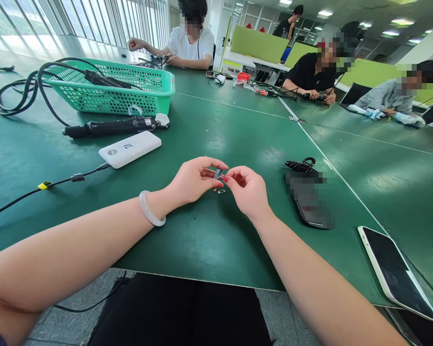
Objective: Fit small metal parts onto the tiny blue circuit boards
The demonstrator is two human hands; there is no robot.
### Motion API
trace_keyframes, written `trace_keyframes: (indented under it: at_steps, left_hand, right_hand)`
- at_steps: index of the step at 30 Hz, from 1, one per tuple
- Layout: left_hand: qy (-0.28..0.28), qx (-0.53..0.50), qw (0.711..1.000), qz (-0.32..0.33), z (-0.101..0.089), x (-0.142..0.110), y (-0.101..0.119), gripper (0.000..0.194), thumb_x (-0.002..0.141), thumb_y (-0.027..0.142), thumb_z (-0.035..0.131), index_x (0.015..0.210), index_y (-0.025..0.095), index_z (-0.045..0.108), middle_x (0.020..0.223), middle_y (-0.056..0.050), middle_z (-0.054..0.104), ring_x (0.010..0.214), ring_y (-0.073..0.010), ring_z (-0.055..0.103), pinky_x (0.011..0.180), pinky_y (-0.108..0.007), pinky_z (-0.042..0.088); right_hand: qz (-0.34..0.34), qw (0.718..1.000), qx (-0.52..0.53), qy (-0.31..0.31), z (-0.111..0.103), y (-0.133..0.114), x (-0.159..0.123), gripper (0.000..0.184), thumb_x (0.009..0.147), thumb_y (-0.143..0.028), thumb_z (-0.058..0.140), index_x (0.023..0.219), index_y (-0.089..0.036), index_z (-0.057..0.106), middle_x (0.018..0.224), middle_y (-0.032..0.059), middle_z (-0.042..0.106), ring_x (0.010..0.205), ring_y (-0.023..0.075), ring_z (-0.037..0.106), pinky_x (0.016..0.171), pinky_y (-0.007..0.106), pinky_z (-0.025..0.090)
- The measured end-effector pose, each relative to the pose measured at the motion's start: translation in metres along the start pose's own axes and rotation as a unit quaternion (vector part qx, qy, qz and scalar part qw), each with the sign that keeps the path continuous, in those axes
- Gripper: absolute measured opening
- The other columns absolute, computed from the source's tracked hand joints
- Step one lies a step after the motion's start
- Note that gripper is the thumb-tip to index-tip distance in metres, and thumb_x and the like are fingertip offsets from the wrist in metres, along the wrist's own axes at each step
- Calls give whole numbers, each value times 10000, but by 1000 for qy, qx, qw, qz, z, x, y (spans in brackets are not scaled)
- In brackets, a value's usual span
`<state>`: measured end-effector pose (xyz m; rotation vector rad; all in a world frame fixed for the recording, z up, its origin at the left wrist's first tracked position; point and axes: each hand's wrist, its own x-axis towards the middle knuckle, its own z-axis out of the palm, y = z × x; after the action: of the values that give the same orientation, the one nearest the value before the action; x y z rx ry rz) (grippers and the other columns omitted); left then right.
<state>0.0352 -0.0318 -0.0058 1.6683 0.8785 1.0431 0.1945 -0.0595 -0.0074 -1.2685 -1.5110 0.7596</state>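
Observation:
Over the green table (202, 240), my left hand (189, 180) pinches a small grey block-like part (218, 173) between thumb and fingers; its exact kind is too small to make out. My right hand (248, 187) meets it from the right, with thumb and forefinger pressed together at the part's edge. Whatever sits between those right fingertips is hidden or too tiny to name. Just below the fingertips lies a small pale rectangular piece (221, 191) with a dark centre. A reddish bit (215, 190) shows beside it, partly covered by the left hand.
At left are a green basket (119, 103) with black cable, a black electric screwdriver (108, 127) and a white power bank (130, 149). A black case (308, 202), hair claw (303, 166) and phone (397, 271) lie right. Several people sit across the table.

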Motion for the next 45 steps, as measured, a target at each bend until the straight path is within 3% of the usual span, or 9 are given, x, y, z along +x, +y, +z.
trace_keyframes:
  at_steps: [3,19,28,38,45]
  left_hand:
    - [1,-16,1000,-14,-1,1,0,323,680,146,693,997,159,637,921,-45,686,768,-142,663,756,-309,561]
    - [-52,-70,996,-10,-1,1,-2,310,705,126,659,1014,144,634,953,-58,690,830,-153,654,812,-338,548]
    - [-40,-61,997,-15,-2,2,-3,286,708,130,659,993,153,648,914,-47,698,828,-151,658,826,-335,539]
    - [-30,-3,999,-21,-4,0,0,475,734,138,631,1204,199,595,809,-22,693,737,-130,651,776,-308,540]
    - [-39,-28,999,-25,-3,-1,2,440,779,176,602,1217,165,556,818,-49,702,734,-140,664,730,-292,536]
  right_hand:
    - [-28,999,-12,10,-1,-2,-1,114,760,-303,618,728,-195,600,728,1,605,585,108,488,565,272,410]
    - [-22,999,-29,10,-3,2,0,124,771,-323,605,763,-200,620,773,16,627,600,116,499,590,288,424]
    - [-36,998,-41,17,-1,1,-2,114,781,-308,602,764,-195,611,773,10,622,588,105,481,579,273,418]
    - [-49,997,-51,28,3,3,-2,104,789,-302,587,759,-202,586,767,5,609,579,106,472,571,275,412]
    - [-60,996,-65,24,3,3,-2,121,801,-324,572,768,-207,573,774,8,604,599,115,487,582,281,425]
